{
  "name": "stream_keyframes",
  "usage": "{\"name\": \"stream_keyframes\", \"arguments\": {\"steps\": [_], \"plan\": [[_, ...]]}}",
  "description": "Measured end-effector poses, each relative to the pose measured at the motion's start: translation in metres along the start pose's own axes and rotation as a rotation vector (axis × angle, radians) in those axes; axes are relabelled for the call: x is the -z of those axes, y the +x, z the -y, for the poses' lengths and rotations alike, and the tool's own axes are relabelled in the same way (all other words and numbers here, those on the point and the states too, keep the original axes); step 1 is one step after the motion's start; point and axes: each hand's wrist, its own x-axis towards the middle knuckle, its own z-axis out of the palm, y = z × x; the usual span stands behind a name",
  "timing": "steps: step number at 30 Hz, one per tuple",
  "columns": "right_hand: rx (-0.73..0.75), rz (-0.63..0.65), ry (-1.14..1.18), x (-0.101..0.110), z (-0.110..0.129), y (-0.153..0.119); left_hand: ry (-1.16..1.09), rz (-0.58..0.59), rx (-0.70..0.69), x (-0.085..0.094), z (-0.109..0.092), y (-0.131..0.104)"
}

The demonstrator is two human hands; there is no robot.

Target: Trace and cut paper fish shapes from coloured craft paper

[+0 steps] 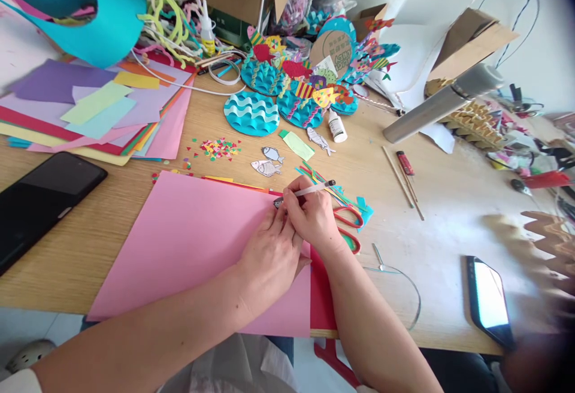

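Observation:
My left hand lies flat with its fingers stretched out on a large sheet of pink paper. Its fingertips touch a small grey fish cutout near the paper's top right corner; most of the cutout is covered. My right hand is closed around a pen with a pale barrel and dark end, its tip hidden by the fingers near the cutout. Red-handled scissors lie just right of this hand. Red paper shows beneath the pink sheet.
Behind the pink sheet lie paper fish cutouts, confetti and a white bottle. Farther back stand blue wavy bases with colourful fish. Coloured paper and a black phone lie left, a lit phone and steel flask right.

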Motion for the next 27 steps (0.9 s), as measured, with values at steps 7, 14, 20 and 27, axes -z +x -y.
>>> {"name": "stream_keyframes", "arguments": {"steps": [7, 14, 20, 27], "plan": [[0.023, 0.004, 0.001, -0.0005, -0.0021, -0.0013, -0.016, 0.014, 0.007, 0.0016, -0.0005, -0.0007], [0.017, 0.023, -0.006, -0.0005, -0.0023, -0.0019, -0.017, -0.01, 0.008, -0.0017, 0.0002, -0.0007], [0.045, 0.007, -0.035, -0.0015, -0.004, -0.0021, -0.001, 0.0, 0.001, -0.0006, 0.0008, -0.0014], [0.075, -0.004, -0.048, -0.002, -0.0041, -0.0022, -0.001, 0.022, -0.01, 0.0001, 0.0014, -0.0011]]}}
